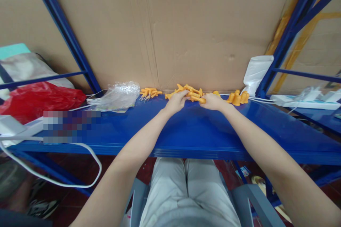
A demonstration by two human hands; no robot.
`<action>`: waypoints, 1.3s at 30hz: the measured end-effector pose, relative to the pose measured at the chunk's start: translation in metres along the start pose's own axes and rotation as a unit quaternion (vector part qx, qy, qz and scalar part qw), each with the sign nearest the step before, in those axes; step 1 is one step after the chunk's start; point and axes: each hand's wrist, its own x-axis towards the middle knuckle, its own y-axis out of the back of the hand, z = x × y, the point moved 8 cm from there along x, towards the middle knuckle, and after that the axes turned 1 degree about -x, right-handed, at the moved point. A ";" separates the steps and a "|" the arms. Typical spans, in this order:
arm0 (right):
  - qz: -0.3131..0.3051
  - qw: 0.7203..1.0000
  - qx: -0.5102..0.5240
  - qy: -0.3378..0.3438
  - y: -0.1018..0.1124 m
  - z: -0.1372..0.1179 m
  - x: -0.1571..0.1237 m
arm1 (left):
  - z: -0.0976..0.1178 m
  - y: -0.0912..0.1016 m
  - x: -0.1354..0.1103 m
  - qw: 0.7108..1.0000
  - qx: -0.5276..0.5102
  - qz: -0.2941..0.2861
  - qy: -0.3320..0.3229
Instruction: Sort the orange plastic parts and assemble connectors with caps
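Observation:
Both my arms reach forward over a blue metal shelf (186, 131). My left hand (176, 102) rests with curled fingers on a loose pile of small orange plastic pieces (191, 92) at the back of the shelf. My right hand (213, 101) is closed, pinching one orange piece (201, 100) at the pile's right edge. A second small group of orange pieces (150, 93) lies to the left, and a third group (238, 97) stands to the right.
A cardboard sheet (181, 32) backs the shelf. A clear crinkled plastic bag (117, 95) lies left of the pieces, a white bag (257, 71) at right by a blue post. A red bag (37, 99) and white cables (80, 181) lie at left.

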 end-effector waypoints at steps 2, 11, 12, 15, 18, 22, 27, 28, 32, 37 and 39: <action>0.013 1.000 -0.010 -0.021 0.004 0.002 0.000 | 0.001 0.002 0.001 1.000 -0.003 0.013 0.007; 0.060 0.996 -0.051 -0.044 0.020 0.003 -0.005 | -0.012 0.000 0.004 0.992 -0.082 0.037 0.092; 0.069 0.995 -0.057 -0.046 0.022 0.004 -0.006 | -0.016 0.000 0.003 0.988 -0.098 0.035 0.118; 0.096 0.991 -0.073 -0.061 0.029 0.010 -0.009 | -0.028 0.002 0.001 0.969 -0.159 0.031 0.186; 0.094 0.990 -0.082 -0.072 0.029 0.015 -0.010 | -0.035 0.001 -0.001 0.947 -0.235 0.014 0.219; 0.074 0.992 -0.082 -0.054 0.020 0.011 -0.008 | -0.039 -0.017 -0.006 0.924 -0.290 -0.049 0.245; 0.074 0.994 -0.073 -0.033 0.015 0.001 -0.006 | -0.035 -0.035 -0.011 0.910 -0.321 -0.097 0.245; 0.076 0.994 -0.073 -0.033 0.014 0.001 -0.006 | -0.035 -0.034 -0.011 0.909 -0.322 -0.090 0.249; 0.095 0.993 -0.067 -0.028 0.015 -0.002 -0.007 | -0.030 -0.023 -0.012 0.909 -0.305 -0.059 0.278; 0.112 0.992 -0.051 -0.003 0.018 -0.010 -0.011 | -0.029 -0.018 -0.013 0.900 -0.313 -0.033 0.303; 0.118 0.992 -0.044 0.016 0.021 -0.013 -0.012 | -0.033 -0.017 -0.014 0.896 -0.316 -0.018 0.312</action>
